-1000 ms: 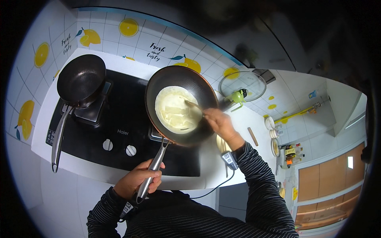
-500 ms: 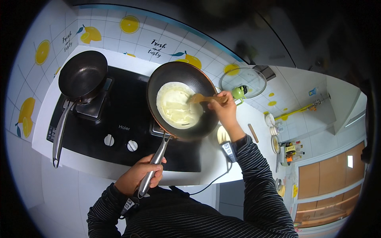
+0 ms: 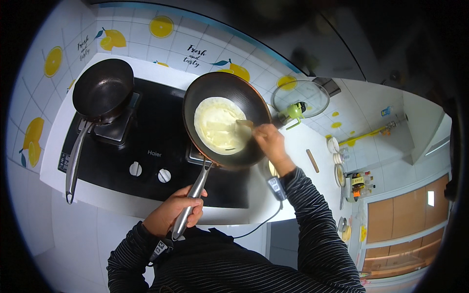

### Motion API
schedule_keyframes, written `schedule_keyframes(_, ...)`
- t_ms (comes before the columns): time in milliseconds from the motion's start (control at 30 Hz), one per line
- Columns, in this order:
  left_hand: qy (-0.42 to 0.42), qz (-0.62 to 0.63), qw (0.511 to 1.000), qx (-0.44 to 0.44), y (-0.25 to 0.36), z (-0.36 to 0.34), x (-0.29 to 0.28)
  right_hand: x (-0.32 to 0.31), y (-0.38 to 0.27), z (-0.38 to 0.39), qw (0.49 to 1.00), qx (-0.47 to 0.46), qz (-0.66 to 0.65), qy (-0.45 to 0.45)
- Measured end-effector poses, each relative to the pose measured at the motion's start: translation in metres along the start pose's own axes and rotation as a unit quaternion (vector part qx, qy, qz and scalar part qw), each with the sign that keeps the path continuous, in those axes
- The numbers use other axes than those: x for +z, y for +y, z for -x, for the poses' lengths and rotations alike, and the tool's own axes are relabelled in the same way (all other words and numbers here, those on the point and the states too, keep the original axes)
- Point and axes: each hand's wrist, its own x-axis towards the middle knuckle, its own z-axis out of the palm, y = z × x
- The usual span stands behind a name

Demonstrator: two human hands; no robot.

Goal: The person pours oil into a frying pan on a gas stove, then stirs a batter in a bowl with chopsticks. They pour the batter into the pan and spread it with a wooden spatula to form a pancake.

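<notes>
My left hand point(image 3: 178, 210) is closed round the steel handle point(image 3: 197, 185) of a dark frying pan point(image 3: 246, 95), which sits over the right burner. A pale, thin round pancake point(image 3: 212, 139) lies in the pan, its surface wet and streaked. Pinched in my right hand point(image 3: 271, 143), at the pan's right rim, is a wooden spatula point(image 3: 248, 124). The spatula's blade rests at the right part of the pancake. It is slightly blurred, and my fingers hide most of its handle.
Left on the black stove point(image 3: 146, 180) stands a smaller dark pan point(image 3: 100, 90), its handle jutting over the front edge. A glass lid point(image 3: 320, 97) and a green-handled item point(image 3: 294, 111) are behind right. A brown stick point(image 3: 312, 161), bowls point(image 3: 332, 145) and bottles point(image 3: 364, 180) line the right counter.
My right hand has come down and nearer to me, turning the spatula so that its handle slants toward me. My left hand keeps its hold on the pan handle.
</notes>
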Motion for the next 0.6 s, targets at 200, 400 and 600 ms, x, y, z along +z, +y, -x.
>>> schedule_keyframes(200, -0.003, 0.009, 1.0, 0.002, -0.003, -0.006, -0.007, -0.016, -0.015, 0.018, 0.998, -0.018, -0.001, -0.063)
schedule_keyframes(400, -0.014, 0.012, 1.0, -0.006, -0.005, -0.01, -0.014, -0.033, -0.04, 0.024, 0.991, -0.04, -0.01, -0.129)
schedule_keyframes(600, -0.019, 0.005, 1.0, -0.009, -0.006, -0.009, -0.016, -0.033, -0.037, 0.0, 0.996, -0.077, -0.01, -0.042)
